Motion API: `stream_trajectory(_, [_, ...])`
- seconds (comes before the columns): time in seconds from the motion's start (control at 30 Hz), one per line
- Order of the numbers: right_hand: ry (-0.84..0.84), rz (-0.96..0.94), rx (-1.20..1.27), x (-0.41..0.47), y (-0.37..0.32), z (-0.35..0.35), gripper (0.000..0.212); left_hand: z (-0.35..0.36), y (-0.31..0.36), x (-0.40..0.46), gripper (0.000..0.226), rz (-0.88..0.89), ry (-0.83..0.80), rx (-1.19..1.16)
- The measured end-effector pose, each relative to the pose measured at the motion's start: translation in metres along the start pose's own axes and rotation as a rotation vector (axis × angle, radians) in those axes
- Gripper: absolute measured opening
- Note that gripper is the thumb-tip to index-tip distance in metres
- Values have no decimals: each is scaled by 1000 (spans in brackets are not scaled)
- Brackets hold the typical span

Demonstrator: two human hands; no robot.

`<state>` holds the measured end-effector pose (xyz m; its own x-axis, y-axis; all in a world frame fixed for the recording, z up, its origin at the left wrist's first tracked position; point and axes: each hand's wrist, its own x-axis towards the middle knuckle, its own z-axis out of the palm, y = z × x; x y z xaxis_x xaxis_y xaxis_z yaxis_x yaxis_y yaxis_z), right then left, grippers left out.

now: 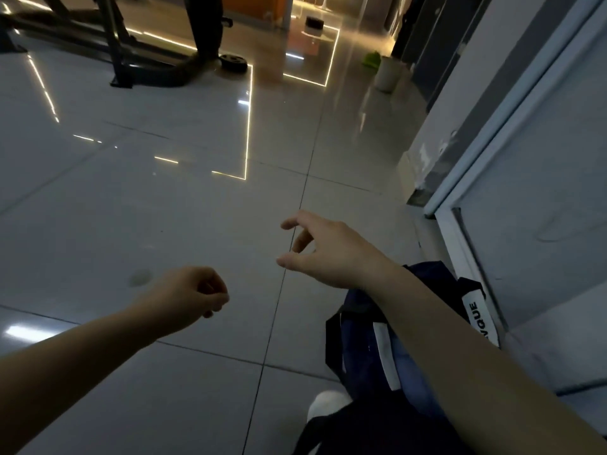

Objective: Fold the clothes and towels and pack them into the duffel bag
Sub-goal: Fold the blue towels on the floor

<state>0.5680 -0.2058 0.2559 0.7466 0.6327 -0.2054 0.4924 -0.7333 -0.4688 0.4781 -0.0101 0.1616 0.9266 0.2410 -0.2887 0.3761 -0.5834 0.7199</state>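
Head view: two hands, left hand (193,295), right hand (323,249), one duffel bag (368,326).

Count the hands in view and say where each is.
2. The left hand hovers over the floor tiles, fingers curled; the right hand reaches out above the duffel bag.

My right forearm (460,339) hides much of the duffel bag (364,343), its strap lettering (478,320) is cut short, and the bottom edge crops the bag's lower part.
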Motion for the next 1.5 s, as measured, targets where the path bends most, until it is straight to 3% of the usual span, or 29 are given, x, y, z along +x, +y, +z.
stream_trajectory(0.17, [-181, -167, -337, 29, -59, 13, 47, -32, -37, -7, 6, 32, -23, 167])
stream_trajectory(0.37, [-546, -397, -618, 80, -153, 106, 47, -85, -152, -54, 4, -239, 37, 314])
stream_trajectory(0.5, [-766, -469, -546, 101, -204, 193, 53, -99, -236, -106, 12, -441, 114, 343])
stream_trajectory(0.7, [-908, -445, -388, 118, -231, 318, 54, -92, -373, -180, 14, -856, 298, 280])
stream_trajectory(0.8, [-933, -399, -401, 136, -233, 360, 54, -70, -426, -200, 49, -949, 387, 157])
stream_trajectory(0.9, [-934, -358, -386, 153, -235, 389, 52, -43, -447, -202, 71, -930, 392, 119])
stream_trajectory(1.0, [-980, -302, -376, 161, -236, 410, 49, -20, -447, -189, 79, -801, 314, 295])
stream_trajectory(1.07, [-1000, -289, -374, 164, -239, 419, 49, -16, -445, -181, 67, -783, 295, 415])
stream_trajectory(1.2, [-1013, -271, -299, 164, -249, 427, 46, -23, -446, -173, 25, -849, 496, 351])
stream_trajectory(1.37, [-1023, -208, -85, 159, -250, 416, 42, -46, -436, -162, 16, -847, 848, 18])
stream_trajectory(1.5, [-932, -151, 130, 163, -237, 393, 29, -55, -419, -146, 12, -668, 896, 9])
